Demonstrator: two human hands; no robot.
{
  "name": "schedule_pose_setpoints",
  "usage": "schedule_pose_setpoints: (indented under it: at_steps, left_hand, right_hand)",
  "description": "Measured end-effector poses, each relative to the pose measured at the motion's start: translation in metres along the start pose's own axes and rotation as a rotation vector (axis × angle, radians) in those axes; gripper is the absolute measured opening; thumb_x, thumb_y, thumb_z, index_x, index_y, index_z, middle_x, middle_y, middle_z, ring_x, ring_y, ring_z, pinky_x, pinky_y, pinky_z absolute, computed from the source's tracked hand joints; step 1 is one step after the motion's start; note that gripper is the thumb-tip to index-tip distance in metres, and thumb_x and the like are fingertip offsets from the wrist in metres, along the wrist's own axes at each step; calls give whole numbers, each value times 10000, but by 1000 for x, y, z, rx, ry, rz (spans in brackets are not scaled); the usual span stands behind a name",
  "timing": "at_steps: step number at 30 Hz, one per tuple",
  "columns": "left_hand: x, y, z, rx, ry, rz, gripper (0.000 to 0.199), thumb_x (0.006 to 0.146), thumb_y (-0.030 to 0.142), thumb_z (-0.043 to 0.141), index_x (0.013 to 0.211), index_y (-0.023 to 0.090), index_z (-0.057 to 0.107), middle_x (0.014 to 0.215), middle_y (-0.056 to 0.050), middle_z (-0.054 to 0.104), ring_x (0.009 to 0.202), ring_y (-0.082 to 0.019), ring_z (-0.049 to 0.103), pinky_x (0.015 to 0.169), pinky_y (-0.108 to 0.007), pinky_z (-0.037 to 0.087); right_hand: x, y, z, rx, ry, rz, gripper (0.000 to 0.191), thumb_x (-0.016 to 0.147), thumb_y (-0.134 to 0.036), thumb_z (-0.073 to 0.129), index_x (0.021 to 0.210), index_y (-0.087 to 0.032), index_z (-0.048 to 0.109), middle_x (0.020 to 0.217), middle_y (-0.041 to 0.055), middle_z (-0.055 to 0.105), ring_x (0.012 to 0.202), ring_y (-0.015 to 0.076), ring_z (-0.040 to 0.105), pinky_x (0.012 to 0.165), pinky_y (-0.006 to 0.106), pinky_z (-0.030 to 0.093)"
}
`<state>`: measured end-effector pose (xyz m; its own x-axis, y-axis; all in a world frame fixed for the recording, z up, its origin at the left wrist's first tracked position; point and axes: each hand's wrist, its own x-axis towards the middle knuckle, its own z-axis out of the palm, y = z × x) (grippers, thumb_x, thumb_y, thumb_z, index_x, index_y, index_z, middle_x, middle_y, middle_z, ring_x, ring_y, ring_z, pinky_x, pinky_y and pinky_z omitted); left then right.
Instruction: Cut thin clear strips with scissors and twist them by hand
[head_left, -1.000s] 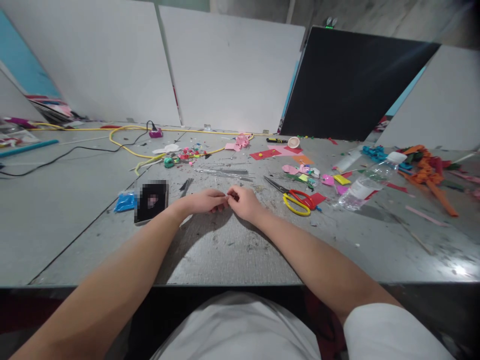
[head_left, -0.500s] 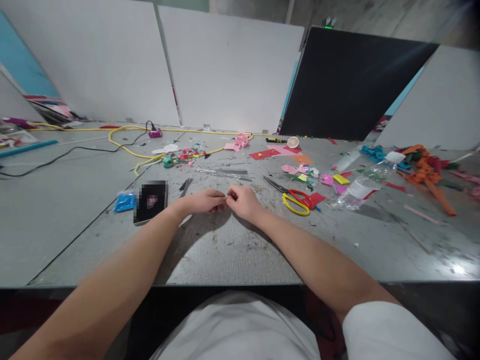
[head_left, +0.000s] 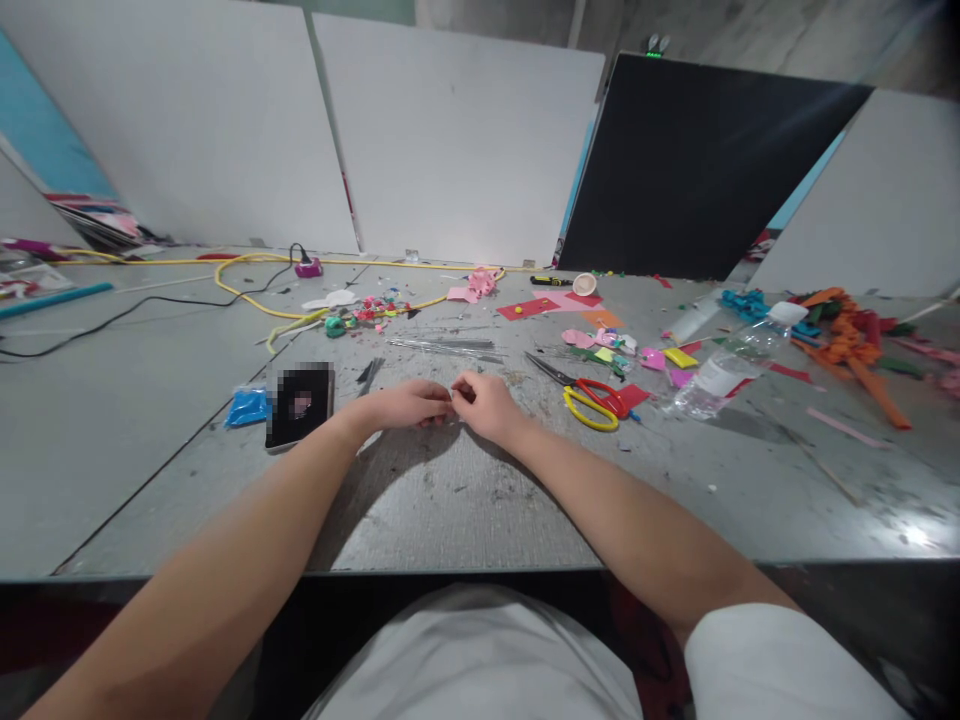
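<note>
My left hand (head_left: 415, 403) and my right hand (head_left: 484, 402) meet fingertip to fingertip above the grey table (head_left: 465, 500). Both are closed in a pinch, and whatever lies between the fingers is too small to make out. Thin silvery wires (head_left: 446, 346) lie just beyond them. Scissors with red and yellow handles (head_left: 592, 407) rest open to the right of my right hand. A dark phone-like device (head_left: 309, 405) and a blue packet (head_left: 247, 406) lie left of my left hand, with short dark strips (head_left: 369, 376) nearer to it.
A clear bottle (head_left: 720, 375) leans at the right, near orange and blue ribbon-like strips (head_left: 847, 345). Coloured scraps (head_left: 652, 358) and a cutter (head_left: 550, 281) lie behind the scissors. A yellow cable (head_left: 251, 290) runs along the back beneath upright boards (head_left: 457, 130).
The fingertips of both hands have shifted slightly against each other. The view has moved a little; the things on the table lie as before.
</note>
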<state>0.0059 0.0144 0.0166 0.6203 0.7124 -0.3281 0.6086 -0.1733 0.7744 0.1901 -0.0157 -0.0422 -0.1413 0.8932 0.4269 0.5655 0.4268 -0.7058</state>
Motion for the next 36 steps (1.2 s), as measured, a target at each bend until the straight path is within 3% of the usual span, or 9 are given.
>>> schedule_pose_setpoints:
  at_steps: [5,12,24,31,36]
  left_hand:
    - [-2,0,-4,72,-63,61,239,727,424,701,812,207,652,709,25,577,647,-150,519,606,-261,409]
    - [3,-7,-8,170,-58,153,305,723,474,741,854,198,724,763,6,667,741,-180,583,686,-263,417]
    - [2,-7,-7,170,-29,159,260,702,440,767,802,201,772,783,-15,738,775,-193,634,719,-268,448]
    - [3,-6,-6,198,-16,175,256,720,454,754,788,208,758,741,2,705,726,-178,607,691,-266,429]
    - [3,-4,-5,172,-9,100,329,730,525,750,766,200,723,640,20,609,617,-153,528,587,-263,369]
  right_hand:
    - [0,-3,-1,3,-9,1,69,859,-176,598,848,-200,661,799,4,700,741,149,602,719,269,424]
    - [-1,-7,-3,95,7,-10,87,846,-205,588,786,-196,650,726,-18,662,688,136,572,676,262,408]
    - [-1,-1,0,121,-41,6,116,851,-198,565,835,-193,679,722,-28,673,663,126,560,660,254,401]
    - [0,-2,1,137,-30,52,98,834,-196,569,811,-199,664,720,-26,673,664,132,560,657,257,404]
    - [0,-1,0,136,34,54,83,849,-238,572,845,-202,647,706,-28,638,651,137,544,658,268,407]
